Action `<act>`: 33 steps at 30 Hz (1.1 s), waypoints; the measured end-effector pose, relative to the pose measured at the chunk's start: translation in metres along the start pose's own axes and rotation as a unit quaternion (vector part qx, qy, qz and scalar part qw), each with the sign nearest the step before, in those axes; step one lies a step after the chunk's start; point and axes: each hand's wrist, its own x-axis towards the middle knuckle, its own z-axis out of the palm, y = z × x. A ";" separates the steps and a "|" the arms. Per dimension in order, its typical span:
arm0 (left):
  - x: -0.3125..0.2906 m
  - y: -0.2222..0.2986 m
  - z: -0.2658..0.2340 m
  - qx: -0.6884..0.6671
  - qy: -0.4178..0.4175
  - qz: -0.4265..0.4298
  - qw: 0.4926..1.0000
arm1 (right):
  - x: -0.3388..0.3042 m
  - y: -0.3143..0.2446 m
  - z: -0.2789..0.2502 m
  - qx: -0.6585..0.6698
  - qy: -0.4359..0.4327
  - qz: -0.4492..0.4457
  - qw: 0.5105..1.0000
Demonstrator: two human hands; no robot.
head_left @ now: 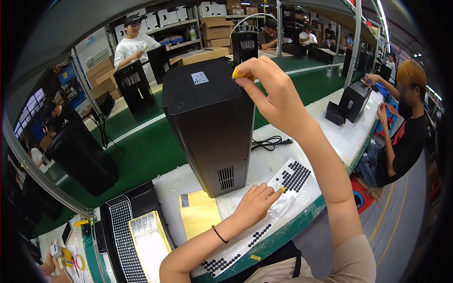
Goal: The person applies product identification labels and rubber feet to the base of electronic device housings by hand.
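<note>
A tall black box-shaped appliance stands in front of me, with a vent low on its facing side and a white label on top. My right hand is at its upper right corner, thumb and forefinger brought together in a pinch. A yellow finger cot covers the forefinger; anything between the fingertips is too small to make out. Below, my left hand lies on a clear sheet of round black adhesive pads. Its forefinger, also in a yellow cot, stretches out to the pads.
A yellow paper sheet lies left of the appliance. Further left, a black tray holds label sheets. A coiled power cord lies behind. Beyond runs a green conveyor with more black units. Co-workers stand across it and at right.
</note>
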 end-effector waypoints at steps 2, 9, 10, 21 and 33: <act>0.001 -0.001 -0.001 0.005 0.002 -0.003 1.000 | -0.002 0.001 0.004 0.018 0.026 -0.009 0.999; 0.000 -0.001 -0.003 0.006 0.002 -0.002 1.000 | -0.014 0.005 0.019 -0.031 0.124 -0.010 0.992; 0.000 -0.002 -0.004 0.007 0.003 -0.003 1.000 | -0.016 0.004 0.023 0.001 0.154 0.010 0.988; 0.001 0.003 -0.041 0.173 0.209 0.184 0.945 | -0.025 -0.010 0.058 0.330 0.317 0.083 0.885; -0.003 0.055 -0.197 0.131 0.448 -0.102 0.879 | -0.076 -0.079 0.009 0.163 0.264 0.044 0.950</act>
